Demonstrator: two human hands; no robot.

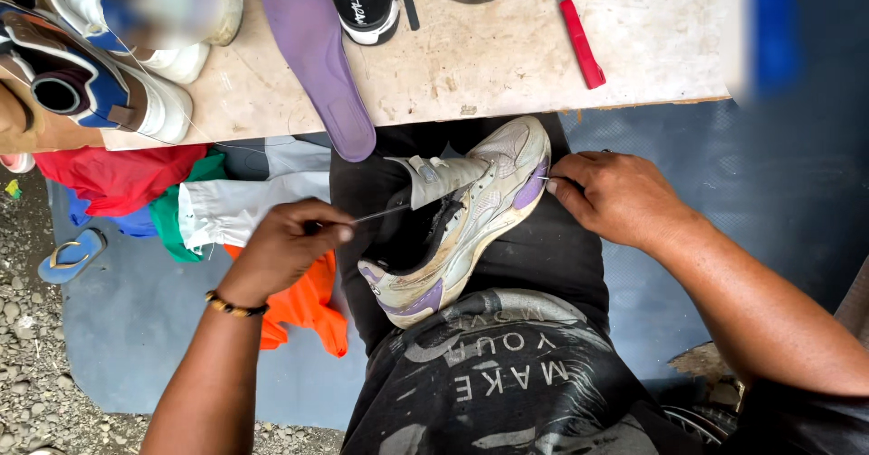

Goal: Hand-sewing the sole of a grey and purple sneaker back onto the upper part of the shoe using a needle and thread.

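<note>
A worn white sneaker with purple patches point(471, 229) lies on its side across my lap, toe toward the board. My left hand point(290, 247) pinches a thin metal needle or awl point(380, 212) that points into the shoe's opening near the tongue. My right hand point(615, 197) rests against the shoe's toe end, fingers pinched on a thin thread by the purple patch. My lap is covered by a dark printed garment point(507, 373).
A pale wooden board point(507, 66) in front of me carries a purple insole point(317, 47), a red-handled tool point(579, 43), a black shoe point(364, 2) and several sneakers point(109, 66) at left. Coloured clothes point(208, 210) lie on a blue mat point(127, 319); gravel and a blue sandal point(71, 254) lie left.
</note>
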